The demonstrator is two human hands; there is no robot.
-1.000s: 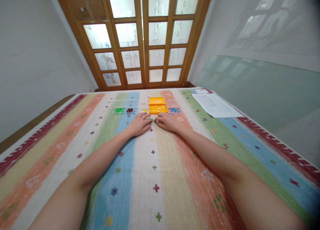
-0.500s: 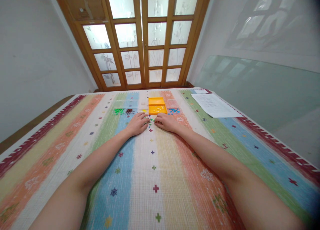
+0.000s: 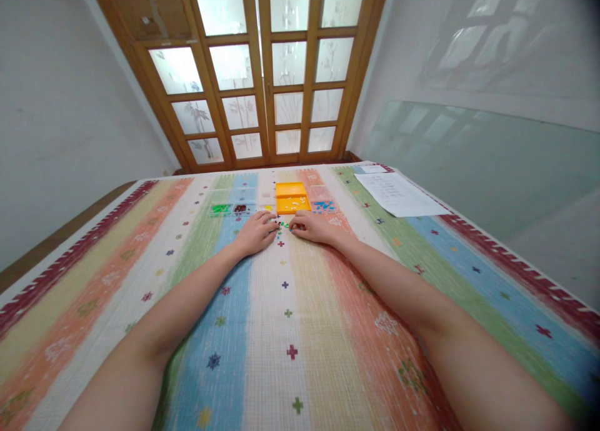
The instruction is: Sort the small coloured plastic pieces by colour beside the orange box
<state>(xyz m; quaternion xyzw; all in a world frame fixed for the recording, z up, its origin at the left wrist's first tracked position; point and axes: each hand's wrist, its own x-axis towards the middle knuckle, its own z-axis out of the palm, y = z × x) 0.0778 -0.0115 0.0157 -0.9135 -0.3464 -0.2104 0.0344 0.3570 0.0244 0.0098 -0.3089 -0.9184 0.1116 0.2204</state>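
Your left hand (image 3: 257, 233) and your right hand (image 3: 313, 227) are low on the striped surface (image 3: 272, 343), turned toward each other with a narrow gap between. The fingers of both are bent; for each grip, I cannot tell how far it is open or if it has hold of something, because the fingertips are too small to read. The loose pieces (image 3: 280, 233) (some of them green) lie in this gap, near both hands. Just beyond stands the yellow box (image 3: 290, 189), opened, with white pieces (image 3: 296, 203) inside. On its left are gathered green pieces (image 3: 220, 209), dark red pieces (image 3: 240, 208) and yellow pieces (image 3: 269, 208); on its right, blue pieces (image 3: 323, 206).
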